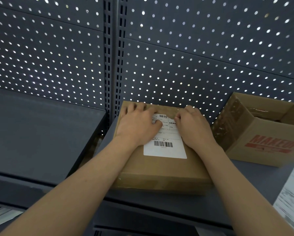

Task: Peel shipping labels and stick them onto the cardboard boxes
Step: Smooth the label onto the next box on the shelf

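Since the shipping label [165, 147] already lies flat on the lid of the closed cardboard box [160, 172], with no corner visibly lifted at its near end, the peeling and placing for this box look done. The step in hand appears to be smoothing it down.

The left hand [139, 125] rests on the label's left edge. Its fingers are spread wide and fairly straight, their tips reach the far edge of the box, and the thumb lies across the print. The right hand [194, 126] presses the right edge with its thumb tip on the label's far part. Its fingers run away from the camera, loosely bent, and hold nothing that shows. Neither hand grips anything. The label's far end is partly hidden between the thumbs, so I cannot tell whether it is fully stuck there.

The label's long axis runs from the wrists toward the fingertips, away from the person and roughly in line with the box's sides. Its print reads upright to the person, with a small barcode between the thumbs and the large barcode back behind the heels of the hands.

Beyond the right hand's little finger stands an open box printed MAKEUP [265, 133]. Nearer than that lie blurred white sheets [292, 193], possibly more labels, so further boxes probably remain.
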Tool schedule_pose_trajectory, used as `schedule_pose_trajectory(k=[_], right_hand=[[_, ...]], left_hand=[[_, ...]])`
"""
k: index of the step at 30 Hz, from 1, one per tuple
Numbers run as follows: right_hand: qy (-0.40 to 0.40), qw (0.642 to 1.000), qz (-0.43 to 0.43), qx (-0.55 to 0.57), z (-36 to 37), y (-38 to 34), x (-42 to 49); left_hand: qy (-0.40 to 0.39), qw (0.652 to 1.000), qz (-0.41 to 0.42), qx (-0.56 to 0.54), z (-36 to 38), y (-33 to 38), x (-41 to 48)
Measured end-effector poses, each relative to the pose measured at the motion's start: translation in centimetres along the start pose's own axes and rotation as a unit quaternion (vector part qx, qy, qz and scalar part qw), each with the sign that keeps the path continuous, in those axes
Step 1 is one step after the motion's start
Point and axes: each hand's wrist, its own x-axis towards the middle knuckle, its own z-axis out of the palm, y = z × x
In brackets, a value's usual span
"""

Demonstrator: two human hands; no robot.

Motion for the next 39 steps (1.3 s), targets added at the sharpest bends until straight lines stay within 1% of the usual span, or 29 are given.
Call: schedule_pose_trajectory(k=[2, 5, 10, 12, 15, 20, 39], right_hand=[[-0.014, 1.000, 0.000, -0.010, 0.1, 0.1, 0.1], [-0.020, 1.000, 0.007, 0.004, 0.2, 0.1, -0.1], [-0.002, 0.997, 0.028, 0.076, -0.2, 0.1, -0.7], [-0.008, 0.994, 0.038, 0.106, -0.5, 0.0, -0.9], [-0.023, 0.995, 0.029, 0.090, -0.6, -0.1, -1.1], [0.016, 0.988, 0.022, 0.151, -0.4, 0.0, -0.7], [0.014, 0.982, -0.006, 0.188, -0.8, 0.1, -1.2]], left_hand=[[-0.001, 1.000, 0.001, -0.003, 0.0, 0.0, 0.0], [-0.003, 1.000, 0.002, -0.004, 0.0, 0.0, -0.1], [0.006, 1.000, 0.007, 0.000, -0.1, -0.1, -0.1], [0.009, 1.000, 0.008, 0.000, 0.0, -0.1, 0.0], [0.010, 1.000, 0.007, -0.003, 0.0, -0.1, -0.1], [0.005, 1.000, 0.006, -0.003, -0.1, -0.1, 0.0], [0.004, 1.000, 0.005, -0.009, -0.3, 0.0, -0.1]])
